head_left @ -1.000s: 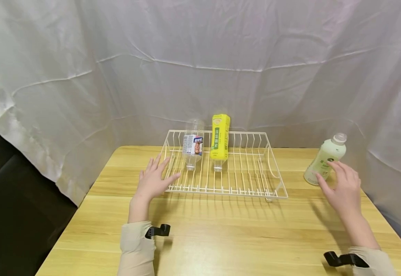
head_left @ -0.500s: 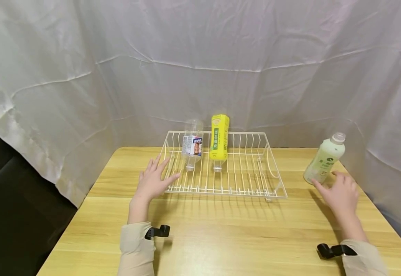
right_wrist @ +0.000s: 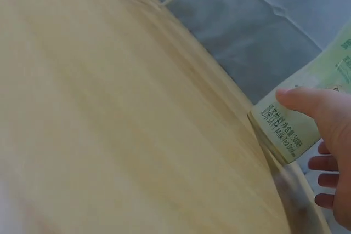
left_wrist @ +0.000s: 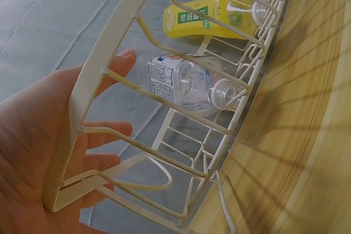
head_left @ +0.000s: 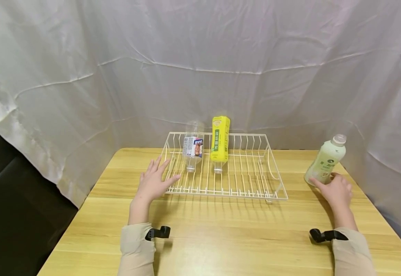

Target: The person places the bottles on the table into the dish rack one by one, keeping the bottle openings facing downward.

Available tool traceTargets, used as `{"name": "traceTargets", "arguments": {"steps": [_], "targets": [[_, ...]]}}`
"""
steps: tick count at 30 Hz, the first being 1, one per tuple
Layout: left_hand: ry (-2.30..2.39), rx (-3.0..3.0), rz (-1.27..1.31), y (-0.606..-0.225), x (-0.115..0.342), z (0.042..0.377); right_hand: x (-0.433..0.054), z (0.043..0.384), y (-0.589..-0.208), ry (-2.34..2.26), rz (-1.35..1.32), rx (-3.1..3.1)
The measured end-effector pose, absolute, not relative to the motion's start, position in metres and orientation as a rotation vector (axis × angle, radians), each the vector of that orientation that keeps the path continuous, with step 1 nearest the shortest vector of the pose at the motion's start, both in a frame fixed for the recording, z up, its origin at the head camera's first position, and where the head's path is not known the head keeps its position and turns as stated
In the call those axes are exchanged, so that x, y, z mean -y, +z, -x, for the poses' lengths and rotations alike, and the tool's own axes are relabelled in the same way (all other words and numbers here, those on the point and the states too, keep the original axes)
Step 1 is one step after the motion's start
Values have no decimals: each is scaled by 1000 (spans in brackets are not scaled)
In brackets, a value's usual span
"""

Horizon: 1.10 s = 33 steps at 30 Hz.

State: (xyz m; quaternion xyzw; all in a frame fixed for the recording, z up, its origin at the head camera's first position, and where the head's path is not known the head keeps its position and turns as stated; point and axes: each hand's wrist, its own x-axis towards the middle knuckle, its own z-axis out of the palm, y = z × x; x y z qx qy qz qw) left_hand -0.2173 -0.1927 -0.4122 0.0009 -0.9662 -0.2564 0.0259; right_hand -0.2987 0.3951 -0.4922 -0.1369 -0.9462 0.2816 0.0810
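A pale green milk tea bottle stands on the table at the right. My right hand is at its lower part, thumb across the front and fingers round the right side; the right wrist view shows the thumb pressed on the label near the base. My left hand lies with spread fingers at the left front corner of a white wire dish rack. On the rack a clear plastic bottle and a yellow bottle lie tilted, necks toward me.
The wooden table reaches toward me in front of the rack. A grey cloth hangs behind the table and along its sides. Something black fills the lower left beyond the table edge.
My right hand has moved left and in against the lower part of the milk tea bottle, its fingers closing round it. The left hand and the rack have stayed put.
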Motion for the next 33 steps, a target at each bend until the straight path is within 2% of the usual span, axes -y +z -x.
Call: {"name": "traceTargets", "arguments": {"steps": [13, 33], "targets": [[-797, 2979, 4, -412, 191, 218, -397, 303, -502, 912, 249, 2800], [-791, 2982, 5, -414, 194, 218, -380, 302, -487, 802, 139, 2734]]}}
